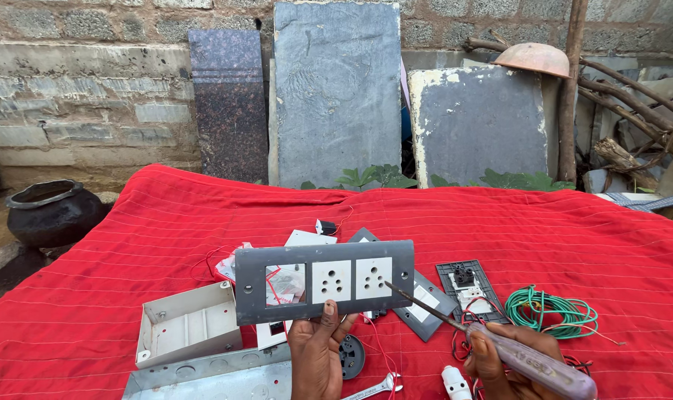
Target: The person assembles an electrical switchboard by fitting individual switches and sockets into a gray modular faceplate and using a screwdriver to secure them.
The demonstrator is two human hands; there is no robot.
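Low in frame, the left hand (316, 354) rose upright, fingers pinched on the lower edge of a grey switch plate (324, 281) held facing the camera above the red cloth (573, 230). Right hand (508, 361) lay angled inward, fingers wrapped shut round a clear-handled screwdriver (499, 344), its tip touching the plate's right socket. A green wire coil (551, 311) sat near the right hand.
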